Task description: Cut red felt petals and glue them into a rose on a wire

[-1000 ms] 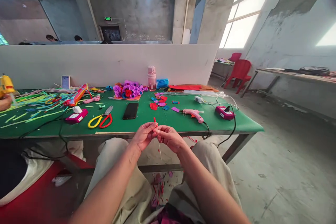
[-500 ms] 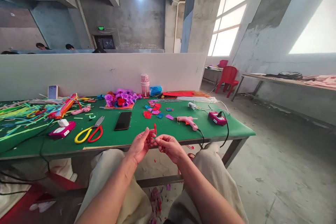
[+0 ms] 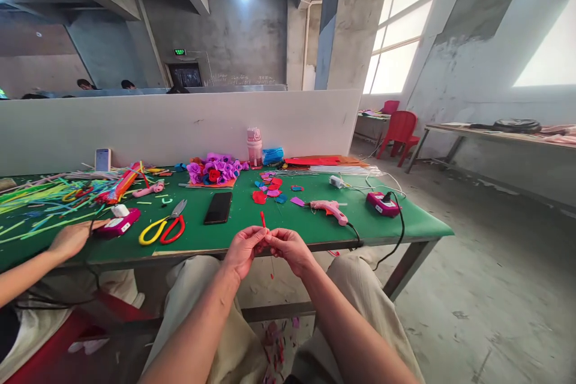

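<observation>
Landmark: the black phone [image 3: 218,208], a smooth flat rectangle on the green-covered bench [image 3: 423,222]. Right of the phone and nearer the wearer, by the bench's front edge, a slim red piece [image 3: 263,217] points upward from the fingertips, narrow and rod-like (paper or plastic, cannot tell). A thin wire [image 3: 272,265] hangs below the fingers, a small red bit at its lower end; any join is covered by the grip. Left hand [image 3: 245,249]: mostly closed, thumb and fingers pinching at the red piece. Right hand [image 3: 288,246]: fingers curled, thumb and forefinger pinched at the same spot, meeting the left fingertips. Right of the phone: thin, flat red, blue and purple petals [image 3: 260,197], then a glossy pink glue gun [image 3: 329,210]. Behind the phone: ruffled, layered purple flowers [image 3: 220,165] with red among them. Left of it: metal scissors [image 3: 172,217] with looped yellow and red handles; farther left, a co-worker's hand [image 3: 74,240] beside a boxy magenta socket block [image 3: 119,223].
</observation>
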Available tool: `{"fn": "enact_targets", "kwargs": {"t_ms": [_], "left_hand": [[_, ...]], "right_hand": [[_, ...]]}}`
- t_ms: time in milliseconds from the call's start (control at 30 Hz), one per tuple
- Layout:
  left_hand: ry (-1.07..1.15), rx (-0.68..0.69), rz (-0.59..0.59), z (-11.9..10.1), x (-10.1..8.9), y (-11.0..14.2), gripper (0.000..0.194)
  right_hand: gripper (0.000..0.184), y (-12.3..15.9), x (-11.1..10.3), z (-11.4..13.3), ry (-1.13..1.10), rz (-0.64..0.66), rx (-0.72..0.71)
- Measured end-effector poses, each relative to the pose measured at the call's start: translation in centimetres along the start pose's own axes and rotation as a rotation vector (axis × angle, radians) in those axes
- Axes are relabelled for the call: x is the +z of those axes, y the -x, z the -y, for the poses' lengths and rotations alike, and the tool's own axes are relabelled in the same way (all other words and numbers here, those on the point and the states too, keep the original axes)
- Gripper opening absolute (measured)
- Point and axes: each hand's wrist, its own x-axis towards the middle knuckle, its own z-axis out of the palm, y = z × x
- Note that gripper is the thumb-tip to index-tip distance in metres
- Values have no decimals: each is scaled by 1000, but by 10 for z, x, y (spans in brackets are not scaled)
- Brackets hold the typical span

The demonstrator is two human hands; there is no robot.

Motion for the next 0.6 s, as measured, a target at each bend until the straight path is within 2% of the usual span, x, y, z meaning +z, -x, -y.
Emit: {"fn": "enact_targets", "kwargs": {"t_ms": [133,233,467,600], "left_hand": [[-3,34,-45,0,-1,-3,26],[-5,43,-61,0,0,-3,27],[-10,-11,-6,0,-1,-2,29],[-51,2,7,-1,-1,-3,31]], "right_hand": [[27,5,3,0,27,59,-80],[28,7,1,-3,66,52,-99],[22,6,-3,-10,202,-18,-192],[29,6,-4,-6,210,-17,-161]]}}
